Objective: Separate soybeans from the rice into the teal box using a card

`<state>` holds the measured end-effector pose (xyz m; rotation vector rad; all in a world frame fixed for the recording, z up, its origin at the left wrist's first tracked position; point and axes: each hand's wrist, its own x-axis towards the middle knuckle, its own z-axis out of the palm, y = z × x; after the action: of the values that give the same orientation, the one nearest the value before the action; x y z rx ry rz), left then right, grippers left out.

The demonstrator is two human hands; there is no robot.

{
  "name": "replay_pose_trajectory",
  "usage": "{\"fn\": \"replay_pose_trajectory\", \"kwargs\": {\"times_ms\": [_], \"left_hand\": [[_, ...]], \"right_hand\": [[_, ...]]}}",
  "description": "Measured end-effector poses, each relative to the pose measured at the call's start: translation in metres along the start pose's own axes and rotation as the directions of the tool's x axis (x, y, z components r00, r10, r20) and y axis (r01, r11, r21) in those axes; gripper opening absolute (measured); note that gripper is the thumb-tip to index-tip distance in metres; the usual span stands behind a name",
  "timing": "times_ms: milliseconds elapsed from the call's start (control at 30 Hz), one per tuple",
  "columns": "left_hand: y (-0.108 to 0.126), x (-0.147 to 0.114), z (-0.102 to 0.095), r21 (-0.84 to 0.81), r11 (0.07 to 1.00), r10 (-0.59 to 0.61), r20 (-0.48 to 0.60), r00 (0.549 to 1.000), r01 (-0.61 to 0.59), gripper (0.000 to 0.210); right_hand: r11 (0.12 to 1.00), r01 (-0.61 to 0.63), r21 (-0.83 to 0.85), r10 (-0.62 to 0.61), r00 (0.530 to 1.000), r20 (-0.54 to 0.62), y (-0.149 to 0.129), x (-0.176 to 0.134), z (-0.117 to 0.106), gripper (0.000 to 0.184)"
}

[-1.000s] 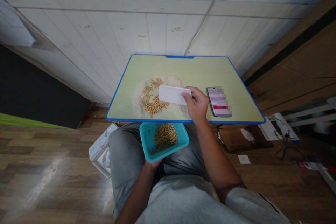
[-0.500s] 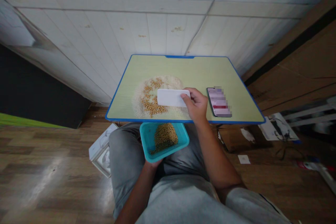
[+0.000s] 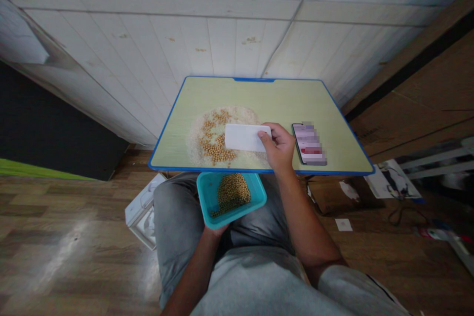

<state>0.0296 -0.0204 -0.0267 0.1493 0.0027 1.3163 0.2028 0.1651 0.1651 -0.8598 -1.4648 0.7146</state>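
My right hand is closed on a flat white rectangular card, thumb on its upper face, above the table. Partly covered by the card are yellow soybeans, lying among a spread of pale rice-like grains. Below the table's front edge, a turquoise plastic basket rests tilted over my lap, with soybeans and smaller green beans inside. My left hand supports it at its near side from underneath; most of those fingers are hidden by the basket.
The small folding table has a pale green top and a blue rim. On its right side lies a phone with a lit screen. A white box stands on the floor at left. A pale panelled wall closes the far side.
My right hand and the white card have shifted slightly to the right, and the card looks tilted a little more. The basket and my left hand stay nearly where they were.
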Motion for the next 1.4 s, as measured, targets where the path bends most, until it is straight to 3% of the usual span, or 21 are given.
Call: {"fn": "replay_pose_trajectory", "kwargs": {"times_ms": [100,233,367,800,1000,1267,1400], "left_hand": [[0.001,-0.003,-0.008,0.0,1.0,-0.004,-0.006,1.0,0.004,0.11],[0.0,-0.006,-0.02,-0.008,1.0,0.002,-0.006,1.0,-0.002,0.1],[-0.001,-0.006,-0.024,-0.015,1.0,0.008,0.01,1.0,-0.008,0.098],[0.001,-0.006,-0.019,-0.02,1.0,0.008,-0.015,1.0,-0.008,0.095],[-0.001,-0.004,-0.021,-0.02,1.0,0.001,-0.014,1.0,-0.002,0.099],[0.0,0.0,0.002,-0.01,1.0,0.021,-0.036,0.999,-0.021,0.102],[-0.001,0.0,0.001,-0.024,1.0,0.011,-0.027,1.0,-0.012,0.097]], "right_hand": [[1.0,0.0,0.011,-0.001,0.999,0.052,-0.001,-0.001,-0.001,0.02],[1.0,-0.026,0.014,0.026,1.0,0.006,-0.002,-0.001,-0.001,0.023],[1.0,-0.027,0.007,0.027,0.999,0.038,-0.005,-0.001,0.0,0.024],[0.998,-0.048,0.046,0.047,0.999,0.006,-0.008,-0.002,-0.003,0.023],[0.998,-0.052,0.04,0.049,0.996,0.07,-0.008,-0.003,-0.003,0.023],[0.996,-0.062,0.061,0.057,0.995,0.08,-0.011,-0.002,-0.004,0.023],[0.996,-0.063,0.059,0.059,0.996,0.064,-0.012,-0.002,-0.005,0.027]]}}
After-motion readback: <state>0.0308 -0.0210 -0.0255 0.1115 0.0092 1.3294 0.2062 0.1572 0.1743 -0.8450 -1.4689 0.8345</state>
